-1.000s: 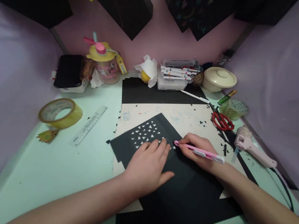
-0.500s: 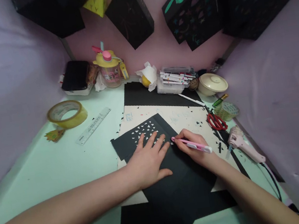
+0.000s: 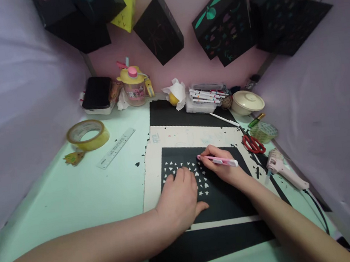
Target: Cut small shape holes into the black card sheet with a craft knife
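Note:
A black sheet of card (image 3: 225,197) lies on a white board (image 3: 150,168). Small triangles, stars and hearts are cut through its left part, and white shows in the holes. My left hand (image 3: 179,197) rests on the cut area, fingers bent and thumb apart, holding nothing. Between the fingers and thumb of my right hand (image 3: 223,165) is a slim pink craft knife (image 3: 219,160). Its front end is at the card near the upper stars, right of my left fingers. The blade is too small to make out.
Left are a tape roll (image 3: 88,136) and a clear ruler (image 3: 116,148). Red-handled scissors (image 3: 253,144) and a glue gun (image 3: 285,170) lie right. Behind stand a yellow-lidded cup (image 3: 133,87), markers (image 3: 206,97) and a lidded bowl (image 3: 247,101). Black boxes (image 3: 160,30) hang above.
The black card has turned from a slant to nearly square with the board. My left hand's spread fingers have drawn in and bent. My right hand, with the craft knife, has shifted slightly up and left.

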The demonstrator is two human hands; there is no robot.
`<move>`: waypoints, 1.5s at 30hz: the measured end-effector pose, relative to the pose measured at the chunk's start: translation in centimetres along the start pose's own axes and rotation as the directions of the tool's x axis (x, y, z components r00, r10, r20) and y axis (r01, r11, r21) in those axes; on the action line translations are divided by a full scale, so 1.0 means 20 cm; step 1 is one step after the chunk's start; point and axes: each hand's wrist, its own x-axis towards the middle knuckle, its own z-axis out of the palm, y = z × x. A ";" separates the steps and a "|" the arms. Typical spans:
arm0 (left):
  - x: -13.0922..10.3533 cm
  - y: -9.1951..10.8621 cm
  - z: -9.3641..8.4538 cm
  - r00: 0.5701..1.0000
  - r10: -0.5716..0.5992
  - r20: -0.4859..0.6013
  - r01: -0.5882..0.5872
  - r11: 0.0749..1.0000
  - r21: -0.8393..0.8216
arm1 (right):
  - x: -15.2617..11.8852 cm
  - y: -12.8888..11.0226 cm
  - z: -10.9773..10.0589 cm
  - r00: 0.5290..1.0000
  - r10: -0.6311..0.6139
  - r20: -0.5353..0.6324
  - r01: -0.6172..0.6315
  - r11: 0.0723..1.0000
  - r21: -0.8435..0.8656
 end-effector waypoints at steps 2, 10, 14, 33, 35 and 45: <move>-0.02 0.03 0.01 0.999 0.035 -0.007 -0.035 0.999 -0.021 | -0.01 0.00 0.00 1.000 0.013 0.003 -0.013 1.000 0.004; 0.07 -0.08 0.02 0.986 0.154 -0.071 -0.165 0.966 -0.201 | -0.04 0.04 0.02 0.995 0.097 -0.038 -0.092 0.990 0.110; 0.16 -0.22 0.08 0.967 0.149 -0.205 -0.186 0.967 -0.175 | -0.05 0.05 0.04 0.994 0.085 -0.075 -0.077 0.992 0.102; 0.20 -0.27 0.14 0.973 0.186 -0.136 -0.205 0.968 -0.143 | -0.08 0.03 0.09 0.987 -0.090 -0.132 0.082 0.994 -0.068; 0.20 -0.27 0.14 0.973 0.187 -0.132 -0.205 0.968 -0.143 | -0.08 0.03 0.09 0.987 -0.088 -0.134 0.079 0.994 -0.070; 0.21 -0.27 0.14 0.977 0.177 -0.121 -0.197 0.963 -0.185 | -0.09 0.03 0.09 0.988 -0.040 -0.152 0.036 0.999 -0.030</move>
